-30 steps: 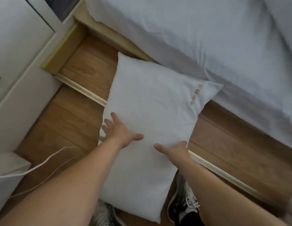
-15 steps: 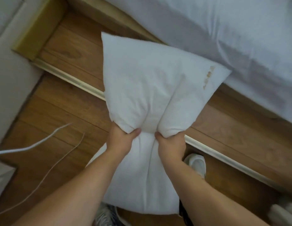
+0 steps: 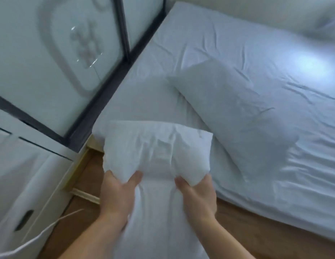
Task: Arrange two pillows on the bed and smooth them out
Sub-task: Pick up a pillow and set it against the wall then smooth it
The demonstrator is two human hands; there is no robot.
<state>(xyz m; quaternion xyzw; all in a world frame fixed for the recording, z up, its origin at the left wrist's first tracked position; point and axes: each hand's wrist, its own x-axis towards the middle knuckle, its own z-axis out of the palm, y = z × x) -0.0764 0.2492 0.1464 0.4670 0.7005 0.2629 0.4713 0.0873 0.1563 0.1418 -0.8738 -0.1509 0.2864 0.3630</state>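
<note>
Held pillow (image 3: pixel 157 146): white, raised off the floor, gripped at its middle by both hands so that the fabric bunches and creases between them. Its upper part stands above the hands and overlaps the near corner of the bed (image 3: pixel 237 43); its lower part hangs down between the forearms toward the camera.

Left hand (image 3: pixel 118 191): closed on the pillow's left side, thumb across the front, fingers hidden behind the fabric.

Right hand (image 3: pixel 196 191): closed on the pillow's right side, thumb to the front, fingers likewise hidden.

Second pillow (image 3: pixel 237 109): lies flat on the bed beyond and to the right of the right hand, set diagonally, not touched by either hand and apart from the held pillow.

Bed: covered in a white sheet with visible wrinkles, extending ahead and to the right of both hands. A bright patch of light falls on the far right of it.

Wooden floor (image 3: pixel 247 227): visible beneath both forearms. A white cable (image 3: pixel 50 228) runs across it to the left of the left hand. A white cabinet (image 3: pixel 22 174) stands further left; a dark-framed frosted panel (image 3: pixel 60 53) rises beyond it, beside the bed.
</note>
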